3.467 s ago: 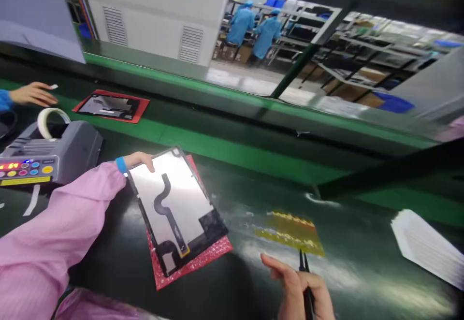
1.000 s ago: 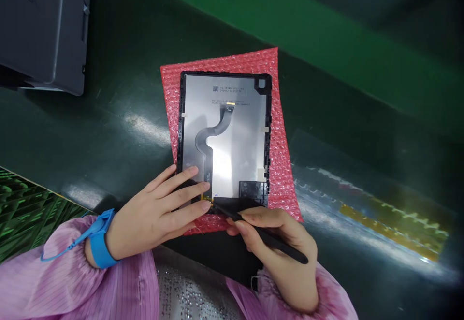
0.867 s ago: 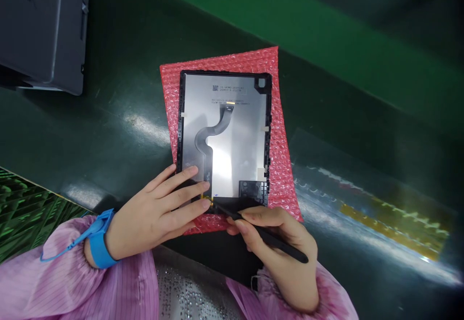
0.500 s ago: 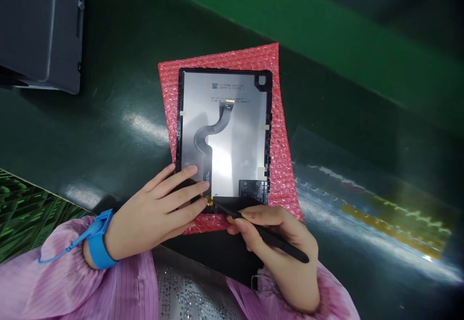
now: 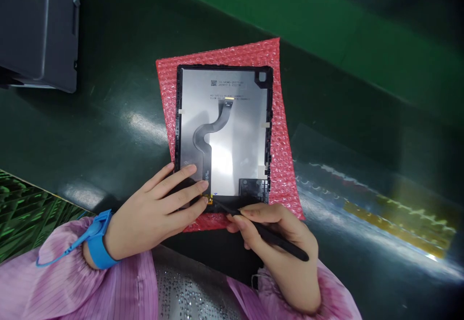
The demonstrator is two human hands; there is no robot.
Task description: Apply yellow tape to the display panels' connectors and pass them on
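A tablet screen assembly (image 5: 239, 151) with a silvery back and black frame lies on a sheet of pink bubble wrap (image 5: 284, 175). A dark flex cable (image 5: 203, 138) winds down its back to a small yellow-edged connector (image 5: 209, 199) near the bottom edge. My left hand (image 5: 159, 209) rests with fingers spread on the lower left of the screen, fingertips beside the connector. In my right hand (image 5: 281, 242) black tweezers (image 5: 270, 237) are pinched, their tip pointing to the connector. Whether the tip touches it I cannot tell.
A dark grey bin (image 5: 39, 30) stands at the upper left of the green table mat (image 5: 119, 59). Clear film with yellow strips (image 5: 395, 221) lies at the right. A blue wrist strap (image 5: 99, 242) with a cord circles my left wrist.
Both hands stay almost in place, the tweezers still pointing to the connector. The view has shifted very slightly, so the screen and bubble wrap appear a little higher.
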